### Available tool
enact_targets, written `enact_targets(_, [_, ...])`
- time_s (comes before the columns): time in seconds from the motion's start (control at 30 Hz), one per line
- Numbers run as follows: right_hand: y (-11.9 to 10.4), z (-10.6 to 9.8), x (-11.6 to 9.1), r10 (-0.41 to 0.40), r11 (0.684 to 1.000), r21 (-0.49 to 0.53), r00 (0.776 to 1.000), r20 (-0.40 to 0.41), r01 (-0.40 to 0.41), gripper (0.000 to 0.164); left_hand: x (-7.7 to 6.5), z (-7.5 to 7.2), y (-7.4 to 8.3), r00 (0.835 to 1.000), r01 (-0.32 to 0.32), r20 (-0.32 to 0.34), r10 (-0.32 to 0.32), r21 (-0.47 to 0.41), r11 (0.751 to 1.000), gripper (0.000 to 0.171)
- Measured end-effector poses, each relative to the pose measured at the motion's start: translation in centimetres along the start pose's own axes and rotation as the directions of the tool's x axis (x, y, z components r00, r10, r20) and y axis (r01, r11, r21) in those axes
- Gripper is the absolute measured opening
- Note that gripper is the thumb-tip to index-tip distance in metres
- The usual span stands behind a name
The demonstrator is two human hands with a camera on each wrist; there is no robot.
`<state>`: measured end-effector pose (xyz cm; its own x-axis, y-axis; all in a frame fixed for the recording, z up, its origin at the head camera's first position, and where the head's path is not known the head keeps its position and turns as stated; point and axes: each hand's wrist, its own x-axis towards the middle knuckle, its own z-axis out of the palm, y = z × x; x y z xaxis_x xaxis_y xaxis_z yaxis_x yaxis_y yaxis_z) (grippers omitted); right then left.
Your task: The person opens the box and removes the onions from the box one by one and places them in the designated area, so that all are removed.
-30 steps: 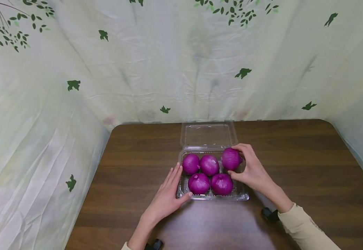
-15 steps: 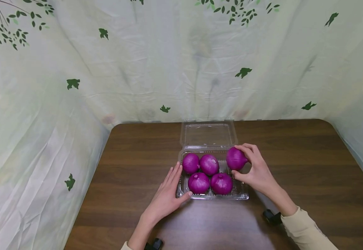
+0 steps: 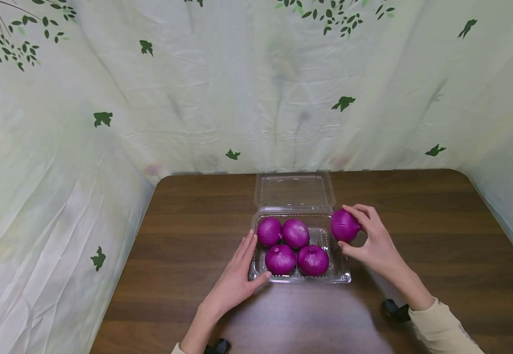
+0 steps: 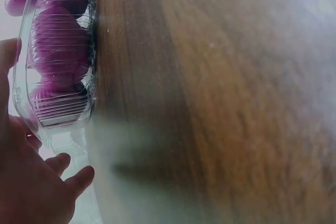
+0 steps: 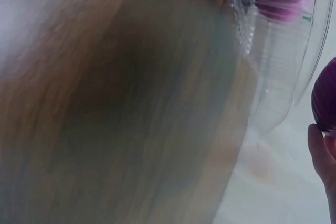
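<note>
A clear plastic container (image 3: 300, 280) with its lid (image 3: 295, 191) folded back lies on the table. Two red onions sit in its back row, including this left one (image 3: 269, 231), and two in its front row, including this right one (image 3: 313, 260). My right hand (image 3: 373, 248) pinches another red onion (image 3: 345, 225) between thumb and fingers, raised over the container's right rim. In the right wrist view that onion (image 5: 324, 98) hangs apart from the container wall. My left hand (image 3: 236, 275) rests against the container's left side with straight fingers, thumb at the front corner.
The brown wooden table (image 3: 194, 216) extends on both sides of the container. A pale curtain (image 3: 239, 98) with leaf prints hangs behind and beside the table. Black wrist cameras, such as the right one (image 3: 395, 310), sit below the hands.
My right hand has lifted its red onion out of the container's back right spot and moved it rightward to the rim. The left hand has stayed in place.
</note>
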<state>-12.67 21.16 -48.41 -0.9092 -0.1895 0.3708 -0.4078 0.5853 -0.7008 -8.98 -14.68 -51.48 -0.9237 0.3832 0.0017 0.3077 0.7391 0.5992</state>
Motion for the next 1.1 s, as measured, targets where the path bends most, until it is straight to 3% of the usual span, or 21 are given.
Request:
enact_targets(0.53, [2.3, -1.7, -0.9, 0.023, 0.999, -0.048, 0.999, -0.022, -0.024, 0.078, 0.0, 0.2, 0.0, 1.000, 0.020, 0.008, -0.019, -0.095, 0.995, 0.096])
enact_targets(1.1, [5.5, -2.1, 0.0, 0.111, 0.986, -0.140, 0.989, 0.099, -0.096, 0.068, -0.1, 0.1, 0.1, 1.000, 0.021, 0.008, -0.020, -0.107, 0.994, 0.096])
